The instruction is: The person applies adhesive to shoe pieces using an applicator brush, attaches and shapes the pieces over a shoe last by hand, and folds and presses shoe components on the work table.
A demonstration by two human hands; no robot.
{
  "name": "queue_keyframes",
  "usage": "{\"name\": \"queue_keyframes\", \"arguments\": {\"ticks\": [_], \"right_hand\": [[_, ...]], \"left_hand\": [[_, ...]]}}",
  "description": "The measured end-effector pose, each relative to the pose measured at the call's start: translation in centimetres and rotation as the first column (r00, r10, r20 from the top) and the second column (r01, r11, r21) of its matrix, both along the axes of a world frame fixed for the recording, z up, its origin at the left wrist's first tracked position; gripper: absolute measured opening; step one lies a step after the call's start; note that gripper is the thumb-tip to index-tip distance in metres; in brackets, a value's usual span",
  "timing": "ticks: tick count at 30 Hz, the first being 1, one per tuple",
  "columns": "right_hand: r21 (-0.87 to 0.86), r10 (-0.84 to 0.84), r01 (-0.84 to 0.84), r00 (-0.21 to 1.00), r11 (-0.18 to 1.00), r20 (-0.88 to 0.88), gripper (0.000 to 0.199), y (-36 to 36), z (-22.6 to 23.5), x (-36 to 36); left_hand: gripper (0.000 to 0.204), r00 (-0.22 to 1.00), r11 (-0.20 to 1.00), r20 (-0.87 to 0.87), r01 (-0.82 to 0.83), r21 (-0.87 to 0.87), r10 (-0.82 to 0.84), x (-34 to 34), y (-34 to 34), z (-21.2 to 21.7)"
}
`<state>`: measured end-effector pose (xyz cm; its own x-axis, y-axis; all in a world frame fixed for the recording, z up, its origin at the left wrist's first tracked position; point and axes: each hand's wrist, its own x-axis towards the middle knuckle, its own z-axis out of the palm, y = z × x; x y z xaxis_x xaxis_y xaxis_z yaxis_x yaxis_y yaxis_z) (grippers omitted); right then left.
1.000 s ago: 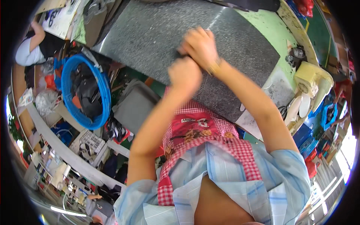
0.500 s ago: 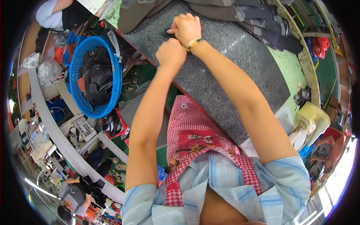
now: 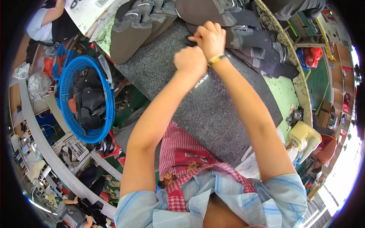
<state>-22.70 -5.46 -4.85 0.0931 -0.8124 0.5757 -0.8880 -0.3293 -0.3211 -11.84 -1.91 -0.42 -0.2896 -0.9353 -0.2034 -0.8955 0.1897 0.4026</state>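
Dark piece [image 3: 189,40] under right fingers [image 3: 203,33]

Both forearms stretched forward, left hand [image 3: 191,60] fisted, right hand [image 3: 210,37] curled (wrists close together)

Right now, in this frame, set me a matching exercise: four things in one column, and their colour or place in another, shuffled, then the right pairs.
Things:
1. basket
2. mat
3. apron
4. watch

Descriptions:
A. red and white check, worn at the person's front
B. round, blue, holding dark pieces, at the person's left
C. on the wrist of the right hand
D. grey and speckled, covering the bench under both hands

Pairs: 1-B, 2-D, 3-A, 4-C. The left hand is a closed fist just below the right one.
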Motion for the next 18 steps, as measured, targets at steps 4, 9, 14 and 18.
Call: {"name": "queue_keyframes", "arguments": {"ticks": [4, 9, 14, 18], "right_hand": [[0.231, -0.073, 0.091, 0.994, 0.969, -0.086, 0.022, 14.1, 0.7, -6.3], [0.105, -0.1, 0.102, 0.995, 0.989, -0.024, 0.023, 6.9, 1.6, -5.0], [0.131, -0.025, 0.021, 0.999, 0.991, 0.025, 0.022, 8.7, 0.8, -3.3], [0.249, 0.011, -0.017, 1.0, 0.968, 0.024, 0.02, 14.0, 0.8, -5.1]], "left_hand": [[0.015, 0.952, 0.947, -0.097, 0.301, 0.11, -0.291, -4.7, 11.3, -1.8], [0.018, 0.982, 0.984, -0.07, 0.175, 0.025, -0.173, -4.1, 5.0, 0.6], [0.019, 0.989, 0.987, -0.003, 0.149, 0.057, -0.149, -2.8, 7.5, 0.2], [0.017, 0.977, 0.965, -0.04, 0.214, 0.151, -0.211, -3.8, 11.9, -0.2]]}}
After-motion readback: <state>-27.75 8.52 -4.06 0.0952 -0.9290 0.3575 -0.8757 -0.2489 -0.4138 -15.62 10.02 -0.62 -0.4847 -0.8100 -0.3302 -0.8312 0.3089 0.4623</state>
